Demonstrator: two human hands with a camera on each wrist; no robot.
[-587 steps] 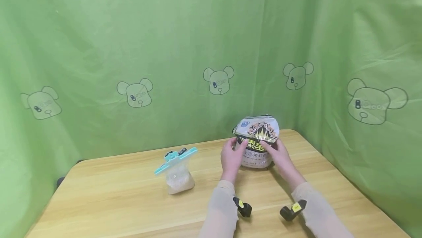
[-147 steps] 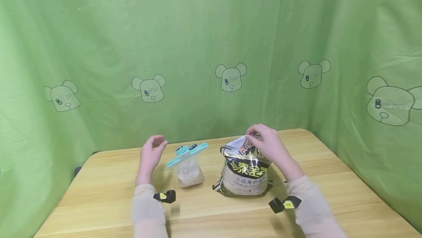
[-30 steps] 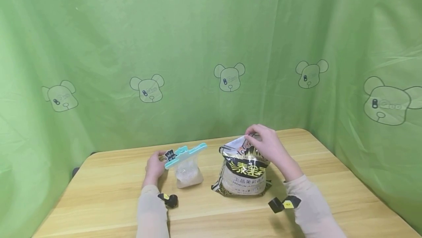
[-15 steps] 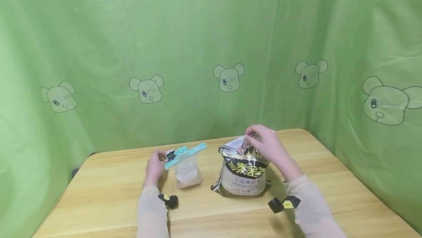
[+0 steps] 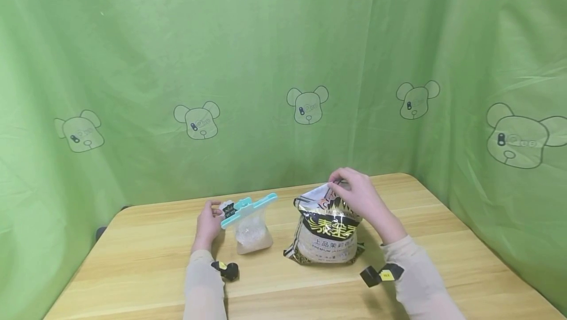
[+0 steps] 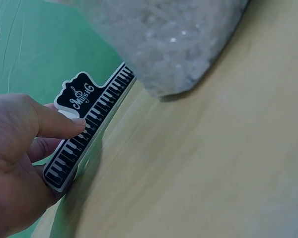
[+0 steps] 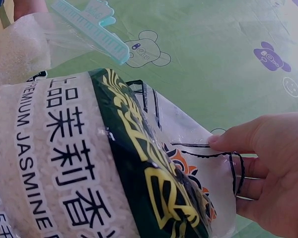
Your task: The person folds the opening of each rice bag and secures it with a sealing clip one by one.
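Observation:
My left hand [image 5: 208,224] holds a black bag clip [image 6: 92,126] with a piano-key pattern and the word "Music", behind the small clear bag. A finger lies across the clip's face in the left wrist view. That bag [image 5: 253,234] contains whitish, crystal-like lumps and has a turquoise clip [image 5: 249,210] across its top. To the right stands a printed bag of jasmine rice [image 5: 330,241], its top folded over. My right hand [image 5: 356,194] pinches the folded top edge, thumb on the near side in the right wrist view.
The bags stand on a light wooden table [image 5: 283,295] with rounded back corners. A green curtain [image 5: 248,64] with bear-head prints hangs behind and at both sides. A small black camera [image 5: 228,271] is strapped to the left wrist, another [image 5: 376,275] to the right.
Since the oldest frame the rice bag came nearer, its top now held by the right hand alone. The left hand went behind the small bag and took hold of the black clip. Little moved lately.

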